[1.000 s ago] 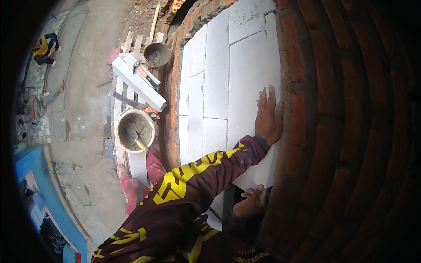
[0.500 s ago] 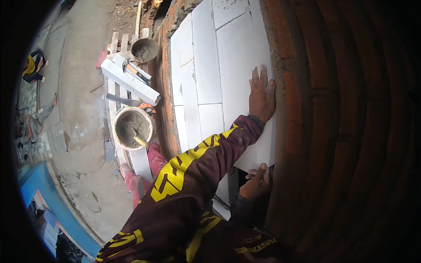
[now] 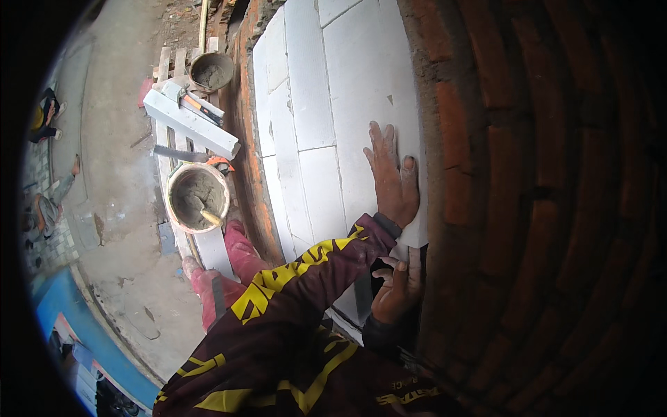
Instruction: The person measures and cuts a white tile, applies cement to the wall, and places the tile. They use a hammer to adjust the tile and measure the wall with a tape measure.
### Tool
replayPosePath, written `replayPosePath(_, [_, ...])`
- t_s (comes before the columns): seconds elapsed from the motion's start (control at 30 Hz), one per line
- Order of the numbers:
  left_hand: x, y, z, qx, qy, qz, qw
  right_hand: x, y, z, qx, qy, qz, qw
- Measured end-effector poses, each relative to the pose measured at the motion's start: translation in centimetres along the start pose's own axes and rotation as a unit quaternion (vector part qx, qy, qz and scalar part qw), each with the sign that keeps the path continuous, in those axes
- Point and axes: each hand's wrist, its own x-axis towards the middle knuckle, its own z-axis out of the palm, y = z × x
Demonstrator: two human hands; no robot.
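My left hand lies flat on a white lightweight block in a wall, fingers spread and thumb apart, close to the brickwork. Just below that block's near end is my right hand. Its fingers are partly bent and apart, and one reaches up against the block's lower end; the palm side is partly hidden. A dark gap shows beside this hand, under my left sleeve. More white blocks with thin joints make up the wall to the left.
Brickwork rises close on the right. To the left, a plank platform carries a mortar bucket with a trowel, a handsaw, a loose white block, a hammer and a second mortar bucket. Two people sit farther left.
My left hand has moved down the block toward its near end. My right hand now has a finger stretched up against the block's end. The whole view has shifted slightly.
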Motion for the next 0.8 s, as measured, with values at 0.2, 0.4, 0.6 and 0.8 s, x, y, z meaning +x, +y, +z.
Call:
replayPosePath(0.2, [1.3, -0.6, -5.5, -0.030, 0.025, 0.019, 0.999, -2.7, 0.1, -1.0, -0.156, -0.047, -0.073, 0.984])
replayPosePath(0.4, [-3.9, -10.6, -21.1, 0.173, -0.001, -0.074, 0.982, -6.7, 13.2, 2.2, -0.164, -0.380, 0.240, 0.878])
replayPosePath(0.6, [-19.0, -18.0, -45.8, 0.522, -0.041, -0.438, 0.731, -10.0, 33.9, 9.5, -0.362, -0.537, 0.122, 0.752])
replayPosePath(0.8, [-30.6, -13.8, -56.9, 0.568, 0.122, -0.442, 0.683, -4.8, 45.8, 27.2, -0.343, -0.426, 0.119, 0.829])
